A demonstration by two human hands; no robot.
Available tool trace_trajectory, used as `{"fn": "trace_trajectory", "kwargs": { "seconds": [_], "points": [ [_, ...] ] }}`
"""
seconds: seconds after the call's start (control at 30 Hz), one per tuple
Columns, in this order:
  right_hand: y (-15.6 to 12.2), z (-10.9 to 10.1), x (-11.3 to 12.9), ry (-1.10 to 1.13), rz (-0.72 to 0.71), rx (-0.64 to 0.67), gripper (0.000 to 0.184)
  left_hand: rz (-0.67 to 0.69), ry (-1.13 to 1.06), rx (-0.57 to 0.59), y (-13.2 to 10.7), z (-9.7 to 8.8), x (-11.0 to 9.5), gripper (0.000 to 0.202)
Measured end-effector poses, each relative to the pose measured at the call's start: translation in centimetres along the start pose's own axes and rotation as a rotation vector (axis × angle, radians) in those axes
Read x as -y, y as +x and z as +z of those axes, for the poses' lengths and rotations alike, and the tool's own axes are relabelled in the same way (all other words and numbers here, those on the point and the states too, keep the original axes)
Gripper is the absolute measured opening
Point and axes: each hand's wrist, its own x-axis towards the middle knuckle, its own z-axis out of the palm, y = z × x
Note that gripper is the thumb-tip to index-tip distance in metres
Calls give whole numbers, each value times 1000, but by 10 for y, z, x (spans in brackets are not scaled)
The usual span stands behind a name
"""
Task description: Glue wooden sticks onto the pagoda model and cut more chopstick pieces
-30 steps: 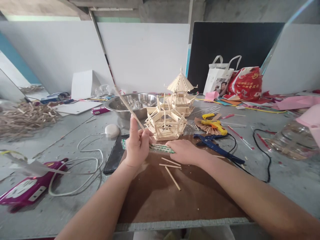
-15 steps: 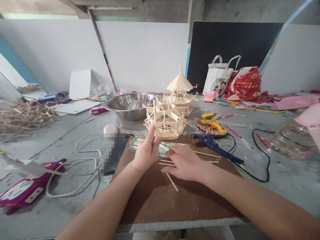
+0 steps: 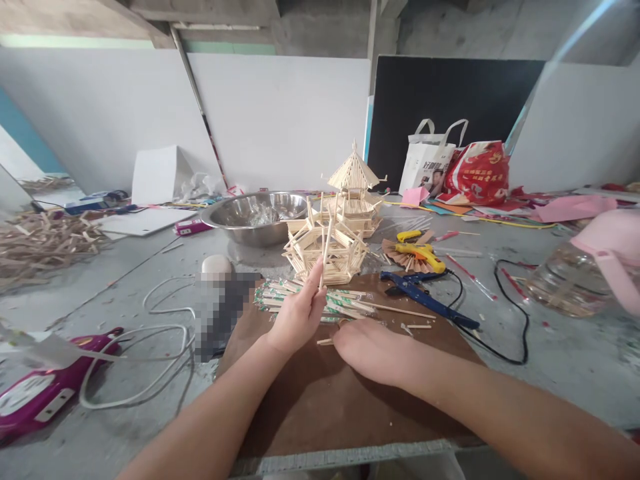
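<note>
While we pinch a slender wooden stick (image 3: 327, 245) upright between the thumb and fingers of our left hand (image 3: 298, 315), our right hand (image 3: 373, 350) lies low over the brown board (image 3: 380, 420), next to a short stick piece (image 3: 325, 342). Its fingertips are hidden, so we cannot tell whether they grip anything. Just beyond our hands, paper-and-plastic-wrapped chopsticks (image 3: 350, 305) lie in a loose heap on the board. Behind the held stick stands an open-topped stick framework (image 3: 345, 263), with a peaked-roof pagoda model (image 3: 354, 175) behind that. To the right we have a blue-handled tool (image 3: 433, 300) and, farther back, a yellow glue gun (image 3: 425, 257).
</note>
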Motion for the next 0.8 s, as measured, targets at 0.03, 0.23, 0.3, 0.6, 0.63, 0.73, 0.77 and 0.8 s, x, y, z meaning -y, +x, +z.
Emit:
{"fn": "trace_trajectory", "kwargs": {
  "seconds": [0.03, 0.23, 0.3, 0.6, 0.63, 0.73, 0.77, 0.8],
  "points": [
    [-3, -1, -2, 17, 1, -5, 26, 1, -11, 3, 0, 0, 0, 52],
    [-17, -11, -56, 280, 220, -196, 15, 23, -57, -7, 0, -1, -2, 54],
    [-13, -12, -84, 408, 462, -192, 13, 20, -56, -4, 0, -1, -3, 54],
    [35, -4, -126, 755, 687, -81, 12, 27, -42, 31, -1, -2, -6, 53],
    [40, -3, -125, 775, 695, -86, 12, 21, -47, 46, -1, -2, -6, 54],
    [51, 0, -125, 816, 719, -116, 16, -19, -114, 99, -2, -2, -8, 54],
    [51, 1, -126, 821, 725, -138, 17, -40, -162, 118, -2, -2, -9, 54],
    [49, 2, -126, 820, 729, -168, 20, -67, -225, 139, -2, -1, -10, 54]
  ]
}}
